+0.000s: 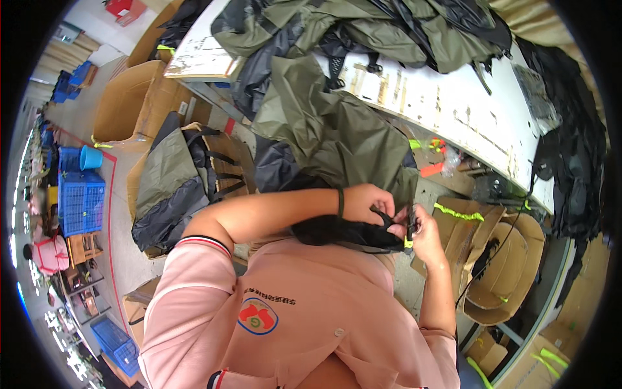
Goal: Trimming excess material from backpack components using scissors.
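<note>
A large olive-green and black bag (337, 139) of thin, shiny fabric hangs over the table's near edge and down across my lap. Its black part bunches up under my hands. My left hand (367, 202) is closed, fingers pinching a bit of black fabric or strap on the bag. Close by on the right, my right hand (426, 235) is closed around a small black piece (411, 223) with a yellow-green bit at its lower end; its kind is too small to tell. The fingertips of both hands nearly meet over the black fabric.
More olive and black bags (414, 32) are heaped on the worn white table (453, 110). Another bag (172, 175) sits in a carton at left. Open cardboard boxes (505, 272) stand at right, below a hanging black pile (573, 142). Blue crates (81, 201) line the far left.
</note>
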